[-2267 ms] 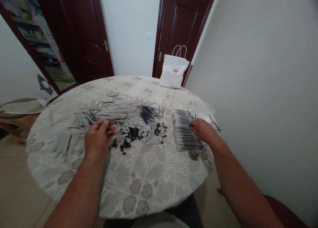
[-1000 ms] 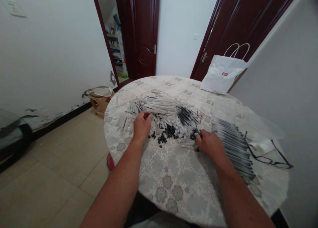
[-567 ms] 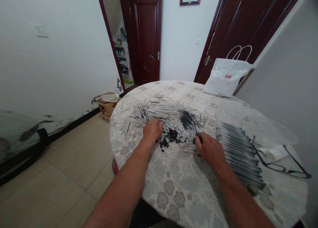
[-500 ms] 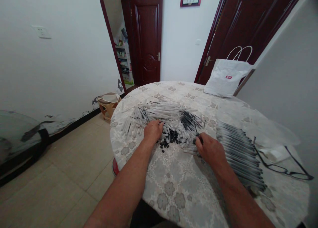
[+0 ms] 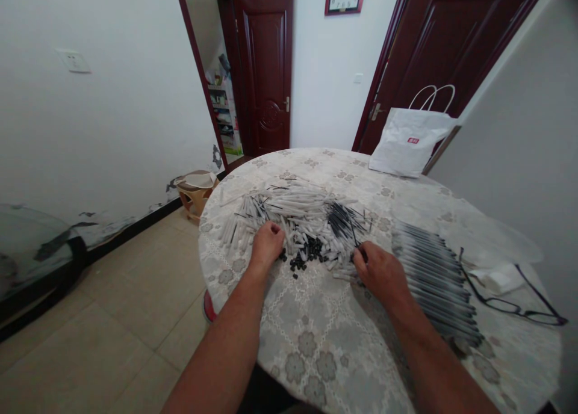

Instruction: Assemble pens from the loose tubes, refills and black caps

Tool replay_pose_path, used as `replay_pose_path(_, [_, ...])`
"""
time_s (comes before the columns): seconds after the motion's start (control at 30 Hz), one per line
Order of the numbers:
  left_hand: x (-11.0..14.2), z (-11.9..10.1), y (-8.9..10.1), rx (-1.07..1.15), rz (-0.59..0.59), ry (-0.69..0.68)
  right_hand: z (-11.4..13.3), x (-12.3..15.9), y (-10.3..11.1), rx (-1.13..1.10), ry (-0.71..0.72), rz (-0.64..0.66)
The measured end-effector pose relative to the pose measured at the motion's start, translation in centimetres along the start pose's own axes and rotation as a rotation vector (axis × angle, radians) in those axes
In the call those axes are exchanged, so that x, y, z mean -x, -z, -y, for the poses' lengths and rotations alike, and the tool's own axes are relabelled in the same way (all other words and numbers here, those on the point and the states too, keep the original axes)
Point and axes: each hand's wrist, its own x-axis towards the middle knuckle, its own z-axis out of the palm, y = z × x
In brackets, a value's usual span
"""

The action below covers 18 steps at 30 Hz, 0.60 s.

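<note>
My left hand (image 5: 268,244), its fingers curled together, is at the left side of the heap of white pen barrels (image 5: 300,198). Whatever it may hold is hidden. My right hand (image 5: 378,268) pinches a thin black pen refill (image 5: 354,233) that points up and away from me. Beyond its fingertips lies a bundle of black refills (image 5: 338,218). Between the hands are small black plugs (image 5: 311,247), scattered loosely, with short whitish pieces (image 5: 335,254) beside them. Right of my right hand, a row of pens with dark insides (image 5: 433,275) lies side by side.
A floral cloth covers the round table (image 5: 307,342). Black-framed glasses (image 5: 510,305) and crumpled white paper (image 5: 499,280) lie at the right. A white paper bag (image 5: 410,140) stands at the back right. Left of the table is a stool (image 5: 195,194) on the floor.
My left hand has shifted a little left, away from the black plugs. My right hand stays nearly in place with the refill. The view has moved slightly.
</note>
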Motion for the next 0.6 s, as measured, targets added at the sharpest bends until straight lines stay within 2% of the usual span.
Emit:
replay_pose_path(0.2, [1.1,-1.1,-0.1,-0.287,0.041,-0.125,0.1,0.0,0.1,-0.001,0.017,0.028])
replay_pose_path(0.3, [1.4,-1.4,-0.2,-0.423,0.060,-0.139,0.2,0.0,0.1,0.009,0.009,0.025])
replay_pose_path(0.6, [0.9,-1.8,-0.8,-0.476,0.061,-0.101,0.3,0.0,0.0,-0.004,0.012,0.028])
